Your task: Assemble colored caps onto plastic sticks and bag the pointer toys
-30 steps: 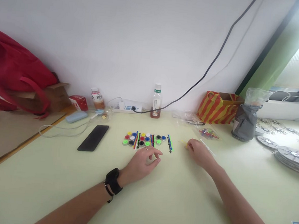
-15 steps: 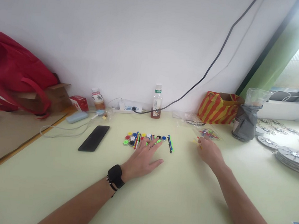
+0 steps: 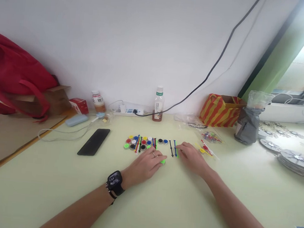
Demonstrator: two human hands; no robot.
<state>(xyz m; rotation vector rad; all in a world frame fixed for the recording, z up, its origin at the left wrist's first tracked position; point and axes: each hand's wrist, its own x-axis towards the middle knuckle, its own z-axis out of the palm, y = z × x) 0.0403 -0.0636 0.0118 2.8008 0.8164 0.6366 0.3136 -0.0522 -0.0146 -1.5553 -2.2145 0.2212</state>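
My left hand (image 3: 146,165), with a watch at the wrist, is closed on a small green-topped round disc (image 3: 163,161) between thumb and forefinger. Just beyond it lie several clear-based discs with coloured tops, among them a red disc (image 3: 128,140) and a blue disc (image 3: 166,142), with bundles of thin plastic arrows (image 3: 138,144) between them. My right hand (image 3: 192,158) pinches at a green arrow (image 3: 176,152), mostly hidden by its fingertips. Beside that are a blue arrow (image 3: 175,148) and a black arrow (image 3: 171,148). Red, yellow and white pieces (image 3: 206,149) lie right of this hand.
A black phone (image 3: 94,142) and a white cable lie at left. Against the wall stand a tea bottle (image 3: 158,105) and a power strip (image 3: 131,109). A striped bag (image 3: 220,111), a grey bag (image 3: 247,126) and stacked grey discs (image 3: 298,160) are at right.
My left hand has drawn back from the disc rows, with a green disc now at its fingertips. My right hand has moved left from the red and yellow pieces to the arrows.
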